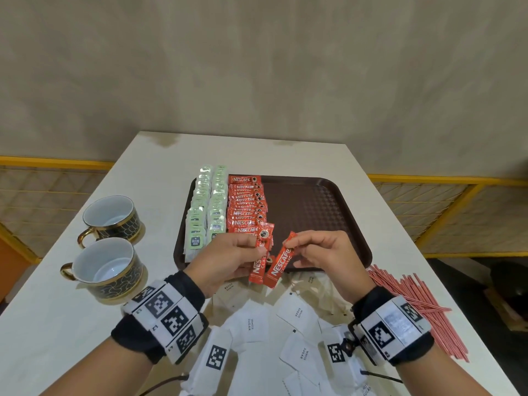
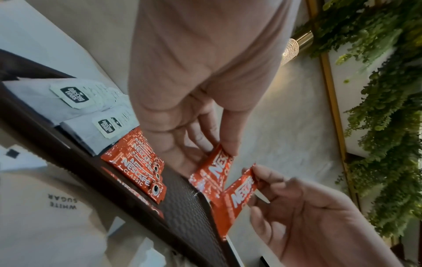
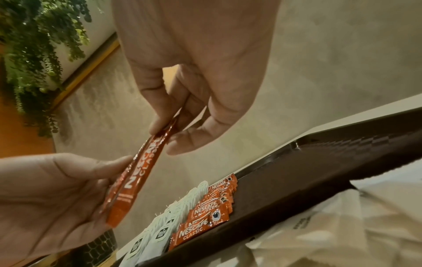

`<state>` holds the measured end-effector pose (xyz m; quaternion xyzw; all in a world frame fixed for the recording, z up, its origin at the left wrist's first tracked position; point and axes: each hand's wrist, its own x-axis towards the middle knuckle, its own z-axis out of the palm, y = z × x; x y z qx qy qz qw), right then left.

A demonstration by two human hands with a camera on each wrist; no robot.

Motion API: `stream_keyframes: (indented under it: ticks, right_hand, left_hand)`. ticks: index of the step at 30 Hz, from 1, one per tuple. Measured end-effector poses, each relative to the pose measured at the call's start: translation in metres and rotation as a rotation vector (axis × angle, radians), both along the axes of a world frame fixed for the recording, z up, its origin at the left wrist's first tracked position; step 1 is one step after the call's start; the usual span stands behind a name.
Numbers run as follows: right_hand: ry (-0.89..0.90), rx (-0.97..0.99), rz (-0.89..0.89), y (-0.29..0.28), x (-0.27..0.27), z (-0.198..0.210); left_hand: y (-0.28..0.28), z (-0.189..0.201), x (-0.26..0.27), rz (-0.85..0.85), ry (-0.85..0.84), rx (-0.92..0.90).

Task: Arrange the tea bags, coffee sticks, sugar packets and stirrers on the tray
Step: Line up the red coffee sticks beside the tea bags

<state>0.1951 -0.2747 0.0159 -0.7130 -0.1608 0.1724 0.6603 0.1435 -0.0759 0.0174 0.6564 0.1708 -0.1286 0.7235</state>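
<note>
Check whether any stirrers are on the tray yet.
No, the stirrers lie on the table right of the tray.

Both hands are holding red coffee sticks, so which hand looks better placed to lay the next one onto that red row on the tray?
Probably the left hand: its red Nescafe coffee stick hangs right at the near end of the red coffee row on the brown plastic tray. The right hand is farther from it.

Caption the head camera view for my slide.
Both hands hold coffee sticks over a tray half filled.
</note>
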Motion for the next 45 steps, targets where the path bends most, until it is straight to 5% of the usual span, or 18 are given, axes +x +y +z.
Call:
stream_keyframes:
  ticks: [8, 17, 25, 32, 45]
  right_hand:
    - [0.061, 0.044, 0.034, -0.002, -0.002, 0.005]
    - [0.046, -0.117, -0.073, 0.007, -0.007, -0.005]
    - [0.012, -0.310, 0.191, 0.001, 0.001, 0.003]
    - [-0.105, -0.535, 0.380, -0.002, 0.010, 0.013]
    - [-0.366, -0.697, 0.430, 0.007, 0.008, 0.014]
  left_hand:
    - [-0.001, 0.001, -0.002, -0.032, -0.002, -0.007]
    - [-0.010, -0.001, -0.008, -0.346, -0.090, 0.222]
    - [-0.009, -0.013, -0.013, -0.507, -0.174, 0.583]
    - [-0.007, -0.011, -0.014, -0.660, -0.087, 0.456]
    - [-0.014, -0.021, -0.013, -0.740, -0.077, 0.623]
